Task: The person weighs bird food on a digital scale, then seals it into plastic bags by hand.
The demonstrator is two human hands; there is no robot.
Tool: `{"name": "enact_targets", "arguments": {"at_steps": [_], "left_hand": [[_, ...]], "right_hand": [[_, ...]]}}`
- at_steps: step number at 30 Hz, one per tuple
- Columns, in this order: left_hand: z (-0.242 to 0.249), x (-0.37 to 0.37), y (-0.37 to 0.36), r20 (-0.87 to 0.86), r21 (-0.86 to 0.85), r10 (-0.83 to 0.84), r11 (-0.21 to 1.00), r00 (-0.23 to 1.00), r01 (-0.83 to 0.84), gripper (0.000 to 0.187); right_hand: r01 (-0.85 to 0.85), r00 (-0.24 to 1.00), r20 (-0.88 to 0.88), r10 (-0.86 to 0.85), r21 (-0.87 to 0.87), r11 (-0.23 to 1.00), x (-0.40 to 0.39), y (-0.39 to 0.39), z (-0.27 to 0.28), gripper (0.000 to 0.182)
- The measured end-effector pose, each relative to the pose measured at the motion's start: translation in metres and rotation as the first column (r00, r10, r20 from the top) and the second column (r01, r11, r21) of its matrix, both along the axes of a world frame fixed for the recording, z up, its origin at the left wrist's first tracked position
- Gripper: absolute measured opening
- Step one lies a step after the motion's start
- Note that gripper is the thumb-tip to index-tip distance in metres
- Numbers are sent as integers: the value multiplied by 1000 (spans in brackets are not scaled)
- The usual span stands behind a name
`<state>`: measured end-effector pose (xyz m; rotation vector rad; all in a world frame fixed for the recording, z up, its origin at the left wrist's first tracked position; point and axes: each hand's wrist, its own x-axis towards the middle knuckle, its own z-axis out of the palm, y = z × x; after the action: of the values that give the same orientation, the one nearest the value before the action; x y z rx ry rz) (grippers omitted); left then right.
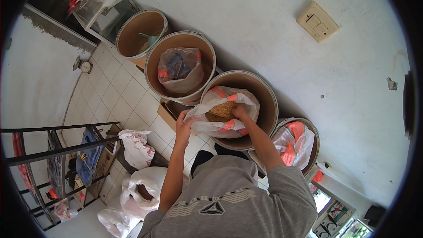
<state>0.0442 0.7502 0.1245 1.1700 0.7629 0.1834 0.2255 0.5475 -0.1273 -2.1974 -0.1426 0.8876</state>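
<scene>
A white sack [205,125] with orange stripes stands open inside a round brown drum [266,99]. Yellowish grain [224,109] shows inside it. My left hand [183,127] is closed on the sack's rim at the left side. My right hand [240,112] reaches into the sack at the grain, its fingers curled; what they hold, if anything, is hidden.
Another drum [150,68] holding a sack stands up-left, with a smaller drum [121,39] beyond. A drum with an orange-and-white sack [293,143] is at right. White sacks [136,147] and a black metal rack [66,150] are at lower left.
</scene>
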Motion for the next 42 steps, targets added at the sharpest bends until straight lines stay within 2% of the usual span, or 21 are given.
{"name": "enact_targets", "arguments": {"at_steps": [2, 5, 8, 9, 11, 15, 17, 18, 20, 22, 23, 24, 26, 29, 31, 34, 36, 38, 39, 40, 42], "left_hand": [[2, 1, -1, 24, 2, 5, 1000, 1000, -5, 22], [-1, 5, -3, 24, 24, 16, 1000, 1000, -17, 23], [9, 7, -4, 10, 38, 4, 999, 1000, -5, 29], [15, 8, -5, 11, 38, 4, 999, 1000, -5, 29], [26, 11, -6, 37, 30, 25, 999, 999, -26, 35], [22, 9, 5, 23, 117, 35, 992, 999, -37, 39], [21, 5, 11, 6, 99, 38, 994, 999, -39, 39], [20, 3, 14, 18, 97, 55, 994, 998, -57, 39], [17, -7, 18, 19, 58, 38, 998, 999, -39, 39], [8, -17, 22, 5, 40, 67, 997, 998, -67, 38], [3, -23, 25, -30, 17, 64, 998, 998, -63, 38], [1, -28, 28, -6, 25, 115, 993, 993, -115, 38], [-1, -36, 33, -43, -6, 77, 997, 996, -78, 35], [5, -52, 44, -19, -14, 127, 992, 992, -127, 34], [4, -65, 55, -12, -28, 141, 990, 990, -141, 31], [-2, -89, 79, -13, -35, 183, 982, 983, -183, 30], [-7, -106, 99, 21, -26, 197, 980, 980, -197, 29], [-12, -126, 123, 24, -82, 229, 971, 973, -226, 25], [-10, -135, 136, 17, -87, 258, 963, 966, -256, 23], [-9, -144, 151, 35, -80, 250, 966, 968, -246, 23], [-12, -169, 184, 94, -76, 287, 957, 953, -281, 22]], "right_hand": [[81, 991, -116, -72, 77, 994, 0, -2, -1, 24], [154, 988, -36, -152, 79, 985, -4, -3, -39, 23], [283, 938, -243, -246, 134, 950, -9, 3, 20, 22], [283, 939, -242, -246, 133, 950, -9, 4, 3, 22], [171, 982, -104, -157, 146, 974, -8, 1, -57, 21], [56, 992, -112, -64, -70, 996, -4, 10, 46, 22], [-20, 942, 329, 70, -151, 988, -6, 9, 79, 23], [-35, 936, 341, 86, -153, 988, -5, 9, 86, 23], [109, 964, 239, -117, 47, 993, -5, 3, 89, 23], [48, 892, 429, -143, 224, 973, -8, -9, 99, 23], [88, 889, 402, -219, 317, 944, -8, -16, 99, 21], [125, 887, 362, -286, 407, 905, -8, -18, 99, 20], [299, 910, 70, -410, 574, 762, -22, -14, 162, 17], [288, 883, 152, -443, 572, 769, -36, -6, 203, 14], [269, 801, 192, -568, 731, 627, -55, 13, 250, 15], [211, 775, 230, -589, 784, 583, -75, 46, 285, 16], [129, 753, 312, -579, 793, 595, -84, 75, 287, 17], [-59, 654, 540, -529, 734, 676, -107, 119, 303, 15], [-2, 775, 418, -473, 751, 660, -124, 140, 317, 18], [-55, 763, 441, -472, 772, 633, -141, 169, 330, 16], [-66, 814, 459, -355, 681, 730, -160, 208, 319, 11]]}}
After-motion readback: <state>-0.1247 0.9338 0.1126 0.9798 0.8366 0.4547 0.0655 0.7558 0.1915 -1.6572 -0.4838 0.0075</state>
